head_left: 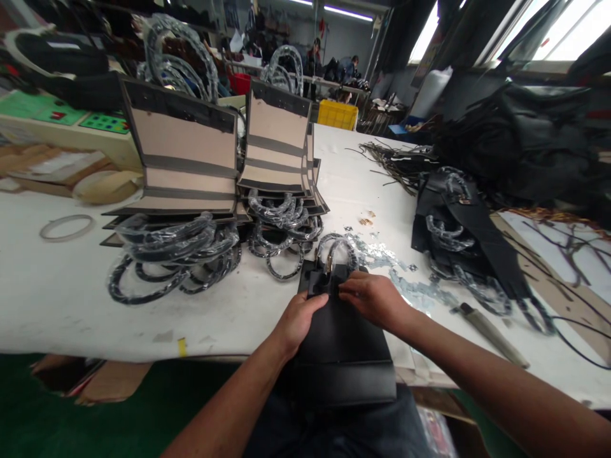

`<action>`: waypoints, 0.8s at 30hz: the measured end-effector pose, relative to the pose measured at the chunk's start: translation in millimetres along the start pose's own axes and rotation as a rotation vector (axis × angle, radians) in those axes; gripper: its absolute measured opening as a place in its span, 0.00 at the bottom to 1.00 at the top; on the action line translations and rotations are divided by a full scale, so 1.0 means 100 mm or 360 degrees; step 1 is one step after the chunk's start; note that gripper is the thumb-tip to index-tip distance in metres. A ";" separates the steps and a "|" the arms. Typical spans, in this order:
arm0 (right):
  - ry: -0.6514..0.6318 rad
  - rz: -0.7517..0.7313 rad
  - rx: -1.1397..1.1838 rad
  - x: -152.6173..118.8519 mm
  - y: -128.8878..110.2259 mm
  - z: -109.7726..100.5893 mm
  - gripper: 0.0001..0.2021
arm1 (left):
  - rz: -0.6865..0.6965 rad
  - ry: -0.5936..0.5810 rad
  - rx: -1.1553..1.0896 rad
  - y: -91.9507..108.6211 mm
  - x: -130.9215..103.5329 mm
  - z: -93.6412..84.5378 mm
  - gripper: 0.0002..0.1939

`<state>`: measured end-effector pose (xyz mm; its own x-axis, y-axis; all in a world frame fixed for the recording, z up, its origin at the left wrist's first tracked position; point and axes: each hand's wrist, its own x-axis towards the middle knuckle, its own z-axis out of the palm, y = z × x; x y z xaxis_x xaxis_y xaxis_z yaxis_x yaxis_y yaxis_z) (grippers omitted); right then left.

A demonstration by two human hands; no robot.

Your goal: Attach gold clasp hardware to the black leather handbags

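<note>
A black leather panel (346, 340) lies over the table's front edge and reaches down toward my lap. At its far end stands a round handle (342, 249) in clear plastic wrap, joined by metal fittings. My left hand (301, 317) grips the panel's left side near the handle base, thumb on top beside a small black tab. Close to the right of the fittings, my right hand (370, 296) has its fingers pinched together at the panel; what they hold, if anything, is hidden.
Stacked panels (188, 156) with wrapped handles (176, 245) stand at the left on the white table (238, 324). Metal bits (377, 251) lie beyond my right hand. Further right are black pieces (458, 222) and a tool-like grey bar (494, 334). People work far behind.
</note>
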<state>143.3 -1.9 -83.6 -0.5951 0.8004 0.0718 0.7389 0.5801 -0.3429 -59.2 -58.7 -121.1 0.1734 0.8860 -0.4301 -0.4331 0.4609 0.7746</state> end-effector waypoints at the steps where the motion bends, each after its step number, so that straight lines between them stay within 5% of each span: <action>1: 0.0004 -0.0020 -0.0001 -0.01 -0.01 0.00 0.07 | 0.0008 -0.0002 -0.0007 -0.01 0.00 0.00 0.17; 8: 0.0416 -0.0017 0.0219 -0.17 0.00 0.16 0.10 | 0.0005 0.0030 -0.0108 -0.02 0.01 -0.01 0.18; 14: 0.0281 -0.0130 -0.0066 -0.06 -0.04 0.22 0.11 | -0.0002 0.0044 -0.0066 0.04 0.01 0.01 0.20; 20: 0.0218 -0.0174 -0.0068 -0.01 -0.14 0.04 0.08 | 0.0113 0.0120 0.0169 0.09 0.00 0.05 0.24; 24: 0.0485 -0.0044 0.0304 0.01 0.11 -0.20 0.09 | 0.0365 0.0247 0.0476 0.12 0.02 0.06 0.30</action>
<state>157.3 8.7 -68.3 -0.4713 0.8098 0.3495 0.6343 0.5866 -0.5036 -58.9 -50.9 -110.5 -0.0428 0.9597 -0.2778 -0.1646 0.2675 0.9494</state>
